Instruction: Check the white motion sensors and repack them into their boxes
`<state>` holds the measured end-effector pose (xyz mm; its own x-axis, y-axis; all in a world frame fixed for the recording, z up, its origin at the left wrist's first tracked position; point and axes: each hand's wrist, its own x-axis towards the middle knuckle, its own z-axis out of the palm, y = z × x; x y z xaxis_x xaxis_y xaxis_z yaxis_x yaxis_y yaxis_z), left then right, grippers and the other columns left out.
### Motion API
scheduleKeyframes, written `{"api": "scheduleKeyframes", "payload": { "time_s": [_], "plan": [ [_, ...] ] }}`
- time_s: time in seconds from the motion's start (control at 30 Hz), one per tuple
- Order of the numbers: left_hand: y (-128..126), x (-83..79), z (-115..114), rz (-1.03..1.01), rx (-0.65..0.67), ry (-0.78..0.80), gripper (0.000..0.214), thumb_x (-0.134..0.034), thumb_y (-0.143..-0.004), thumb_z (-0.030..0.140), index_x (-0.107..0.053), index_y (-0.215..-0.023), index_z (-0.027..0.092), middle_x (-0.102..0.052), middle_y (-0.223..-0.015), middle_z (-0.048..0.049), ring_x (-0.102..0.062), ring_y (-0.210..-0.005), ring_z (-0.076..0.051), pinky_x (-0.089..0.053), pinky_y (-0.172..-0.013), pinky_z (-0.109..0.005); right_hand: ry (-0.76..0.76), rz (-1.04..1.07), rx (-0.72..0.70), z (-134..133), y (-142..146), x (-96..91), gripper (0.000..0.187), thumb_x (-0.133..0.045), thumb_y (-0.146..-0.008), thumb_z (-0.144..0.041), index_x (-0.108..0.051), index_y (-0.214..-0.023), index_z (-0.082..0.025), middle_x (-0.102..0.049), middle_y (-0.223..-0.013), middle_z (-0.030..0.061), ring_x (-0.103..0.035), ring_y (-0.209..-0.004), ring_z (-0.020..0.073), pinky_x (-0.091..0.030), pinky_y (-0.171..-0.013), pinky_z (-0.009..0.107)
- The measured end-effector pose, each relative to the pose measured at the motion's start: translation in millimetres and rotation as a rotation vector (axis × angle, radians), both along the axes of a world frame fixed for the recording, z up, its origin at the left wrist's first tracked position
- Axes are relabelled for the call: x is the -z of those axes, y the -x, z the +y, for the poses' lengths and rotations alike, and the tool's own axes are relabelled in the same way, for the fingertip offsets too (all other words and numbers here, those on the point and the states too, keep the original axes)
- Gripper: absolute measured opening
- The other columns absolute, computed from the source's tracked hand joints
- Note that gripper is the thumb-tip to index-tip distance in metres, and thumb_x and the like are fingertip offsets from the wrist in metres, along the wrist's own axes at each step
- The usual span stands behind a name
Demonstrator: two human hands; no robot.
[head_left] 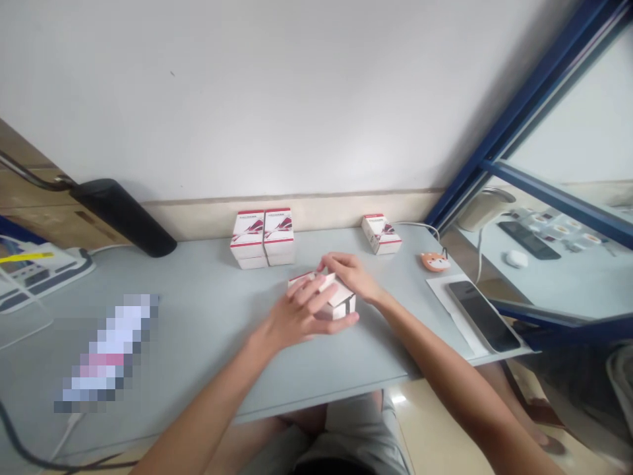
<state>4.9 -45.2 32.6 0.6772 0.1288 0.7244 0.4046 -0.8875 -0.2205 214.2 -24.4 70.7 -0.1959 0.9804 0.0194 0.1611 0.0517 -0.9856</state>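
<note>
Clasping a small white carton (336,307) with red trim between both hands: the left hand (295,318) lies over its near side, fingers (309,293) spread across the top, while the right hand (350,277) pinches the far upper edge with its fingertips. Both are closed on it, and the carton seems to rest on the pale grey desk (198,310) — how far it is lifted, if at all, cannot be told. Just beyond stands a block of matching cartons (262,237), two side by side on two more, with a single carton (380,234) to their right. Farther right sit an orange fox-faced trinket (435,262) and a black smartphone (482,316) on white paper (442,290). At left lies a black cylindrical object (121,218), and a pixelated item (106,349) is too blurred to name.
</note>
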Motion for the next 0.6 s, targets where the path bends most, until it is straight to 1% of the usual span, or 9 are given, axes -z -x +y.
{"api": "scheduleKeyframes", "payload": {
  "time_s": [0.07, 0.1, 0.17, 0.23, 0.3, 0.37, 0.43, 0.53, 0.6],
  "plan": [
    [-5.5, -5.2, -5.6, 0.096, 0.03, 0.009, 0.06, -0.07, -0.085, 0.01, -0.065, -0.132, 0.047, -0.069, -0.135, -0.0007, -0.059, -0.136, -0.022, -0.043, -0.122, -0.041, 0.05, 0.02, -0.127, -1.6, 1.8, -1.3, 0.037, -0.063, -0.095, -0.055, -0.074, -0.087, -0.021, -0.062, -0.076, -0.0019, -0.053, -0.068, 0.0139, -0.042, -0.061, 0.025],
    [-7.2, -7.1, -6.8, 0.119, 0.042, 0.017, 0.057, -0.066, -0.085, 0.007, -0.067, -0.131, 0.042, -0.07, -0.135, -0.0019, -0.059, -0.137, -0.023, -0.043, -0.121, -0.042, 0.059, 0.019, -0.146, -1.7, 1.9, -0.5, 0.035, -0.062, -0.096, -0.054, -0.074, -0.09, -0.021, -0.062, -0.078, -0.0021, -0.053, -0.069, 0.0137, -0.043, -0.063, 0.025],
    [-8.0, -8.9, -5.8, 0.108, 0.044, 0.043, 0.053, -0.063, -0.084, 0.005, -0.068, -0.127, 0.036, -0.07, -0.136, -0.0045, -0.059, -0.139, -0.025, -0.046, -0.118, -0.045, 0.033, 0.032, -0.075, -0.6, 0.7, 3.4, 0.04, -0.053, -0.101, -0.055, -0.073, -0.095, -0.021, -0.059, -0.08, -0.0018, -0.053, -0.069, 0.0134, -0.044, -0.065, 0.026],
    [-6.0, -8.6, -1.7, 0.028, -0.004, 0.09, 0.048, -0.065, -0.084, 0.007, -0.067, -0.123, 0.036, -0.069, -0.138, -0.0059, -0.059, -0.14, -0.028, -0.05, -0.115, -0.05, -0.079, 0.071, 0.078, 1.0, -1.6, 8.0, 0.045, -0.043, -0.105, -0.058, -0.071, -0.101, -0.022, -0.058, -0.085, -0.0007, -0.053, -0.067, 0.0136, -0.047, -0.067, 0.028],
    [-3.0, -6.8, 3.1, -0.071, -0.065, 0.154, 0.043, -0.067, -0.084, 0.006, -0.066, -0.117, 0.034, -0.067, -0.14, -0.0076, -0.062, -0.137, -0.03, -0.054, -0.11, -0.052, -0.257, 0.101, 0.174, 0.7, -4.4, 10.1, 0.046, -0.038, -0.106, -0.06, -0.066, -0.11, -0.024, -0.059, -0.094, 0.0019, -0.056, -0.071, 0.015, -0.05, -0.07, 0.031],
    [-0.6, -4.1, 6.7, -0.183, -0.116, 0.241, 0.038, -0.071, -0.086, 0.008, -0.064, -0.115, 0.031, -0.067, -0.139, -0.0099, -0.067, -0.13, -0.029, -0.059, -0.104, -0.05, -0.457, 0.066, 0.15, -3.0, -6.1, 7.9, 0.044, -0.041, -0.106, -0.061, -0.062, -0.12, -0.025, -0.06, -0.109, 0.0063, -0.062, -0.083, 0.0185, -0.055, -0.077, 0.035],
    [0.4, -0.3, 8.7, -0.299, -0.152, 0.379, 0.041, -0.077, -0.087, 0.017, -0.061, -0.123, 0.029, -0.068, -0.136, -0.0117, -0.073, -0.121, -0.029, -0.064, -0.097, -0.045, -0.618, -0.028, 0.057, -9.5, -5.4, 2.2, 0.042, -0.053, -0.102, -0.058, -0.058, -0.13, -0.027, -0.059, -0.123, 0.0101, -0.064, -0.1, 0.0232, -0.057, -0.086, 0.04],
    [-0.1, 6.5, 10.4, -0.427, -0.158, 0.563, 0.064, -0.083, -0.086, 0.028, -0.051, -0.142, 0.029, -0.068, -0.135, -0.0133, -0.077, -0.111, -0.028, -0.068, -0.09, -0.041, -0.724, -0.189, -0.025, -18.8, -0.6, -7.0, 0.037, -0.066, -0.097, -0.039, -0.06, -0.132, -0.028, -0.06, -0.126, 0.0105, -0.063, -0.113, 0.0263, -0.057, -0.096, 0.043],
    [-0.7, 9.5, 11.6, -0.471, -0.105, 0.551, 0.066, -0.083, -0.086, 0.026, -0.048, -0.142, 0.028, -0.066, -0.135, -0.0138, -0.077, -0.112, -0.028, -0.069, -0.09, -0.04, -0.749, -0.215, 0.017, -20.6, 1.4, -9.6, 0.028, -0.061, -0.099, -0.027, -0.063, -0.128, -0.028, -0.063, -0.121, 0.0093, -0.064, -0.112, 0.0248, -0.058, -0.093, 0.041]
  ]
}}
